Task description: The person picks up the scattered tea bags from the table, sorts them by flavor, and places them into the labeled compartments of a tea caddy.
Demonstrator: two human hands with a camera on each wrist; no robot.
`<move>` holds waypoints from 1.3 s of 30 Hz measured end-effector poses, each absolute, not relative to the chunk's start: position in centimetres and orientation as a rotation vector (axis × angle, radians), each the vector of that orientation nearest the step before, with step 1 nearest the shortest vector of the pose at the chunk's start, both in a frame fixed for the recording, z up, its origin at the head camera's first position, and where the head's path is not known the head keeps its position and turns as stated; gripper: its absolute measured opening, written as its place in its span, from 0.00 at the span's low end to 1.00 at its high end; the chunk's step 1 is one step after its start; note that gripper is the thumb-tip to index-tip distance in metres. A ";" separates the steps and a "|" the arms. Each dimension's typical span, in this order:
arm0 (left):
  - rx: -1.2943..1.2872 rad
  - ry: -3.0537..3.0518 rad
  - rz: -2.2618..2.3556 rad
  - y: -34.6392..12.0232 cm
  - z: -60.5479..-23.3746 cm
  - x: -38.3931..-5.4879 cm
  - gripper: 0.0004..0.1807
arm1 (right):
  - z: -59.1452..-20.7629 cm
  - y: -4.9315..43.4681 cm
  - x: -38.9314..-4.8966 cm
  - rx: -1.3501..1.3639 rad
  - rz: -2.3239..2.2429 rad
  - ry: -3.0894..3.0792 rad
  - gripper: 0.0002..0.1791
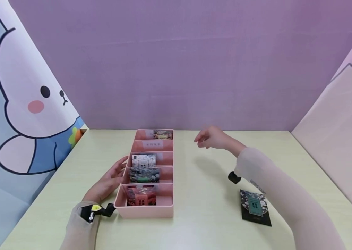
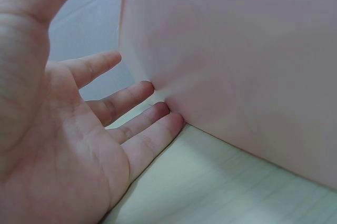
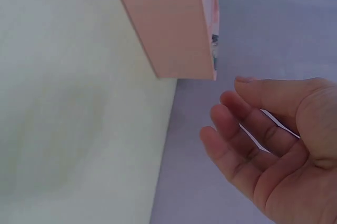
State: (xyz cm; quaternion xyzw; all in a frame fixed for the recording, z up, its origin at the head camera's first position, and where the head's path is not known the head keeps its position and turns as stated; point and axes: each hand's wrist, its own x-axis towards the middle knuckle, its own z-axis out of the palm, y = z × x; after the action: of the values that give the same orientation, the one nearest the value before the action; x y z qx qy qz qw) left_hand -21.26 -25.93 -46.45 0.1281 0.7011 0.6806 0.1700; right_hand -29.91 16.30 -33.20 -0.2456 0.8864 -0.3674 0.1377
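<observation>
A pink divided box [image 1: 144,211] stands left of the middle of the table, its compartments running front to back. Red, dark green, white and brown packets sit in it: the red packet [image 1: 141,196] in front, then the dark green packet [image 1: 144,175], the white packet [image 1: 144,160], and the brown packet [image 1: 163,134] at the back. My left hand [image 1: 108,180] rests against the box's left side, fingers spread and fingertips at the wall [image 2: 237,77]. Off to the right of the box, my right hand [image 1: 211,137] hovers over the table, fingers loosely bent, holding nothing.
A black packet with a teal label [image 1: 255,207] lies flat on the table at the right, beside my right forearm. Behind the table rises a purple cloth wall [image 1: 188,69]. A panel with a cartoon figure [image 1: 32,86] stands on the left.
</observation>
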 end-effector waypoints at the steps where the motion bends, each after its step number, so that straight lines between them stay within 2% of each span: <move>1: 0.361 1.993 1.934 -25.9 -46.4 -21.3 0.43 | -33.6 16.7 -29.7 -0.714 -1.059 2.565 0.10; 15: 0.312 2.012 1.907 -25.5 -46.3 -21.2 0.43 | -37.8 23.9 -26.3 -0.751 -0.962 2.498 0.11; 20: 0.284 2.016 1.900 -25.4 -46.1 -21.2 0.44 | -39.0 26.3 -24.5 -0.669 -0.984 2.427 0.10; 25: 0.286 2.022 1.894 -25.5 -46.1 -21.2 0.44 | -39.7 27.7 -22.9 -0.562 -1.016 2.355 0.11; 33: 0.326 2.004 1.923 -25.7 -46.0 -21.1 0.44 | -40.7 29.2 -21.3 -0.567 -1.025 2.344 0.13; 39: 0.324 2.009 1.924 -25.8 -46.1 -21.2 0.44 | -41.2 29.5 -20.0 -0.599 -1.014 2.384 0.18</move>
State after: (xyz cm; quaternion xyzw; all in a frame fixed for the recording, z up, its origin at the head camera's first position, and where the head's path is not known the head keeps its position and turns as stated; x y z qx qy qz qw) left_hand -21.16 -25.79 -46.08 0.1140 0.7069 0.6771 0.1699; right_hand -19.97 29.47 -41.18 -0.2186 0.8707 -0.3702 0.2389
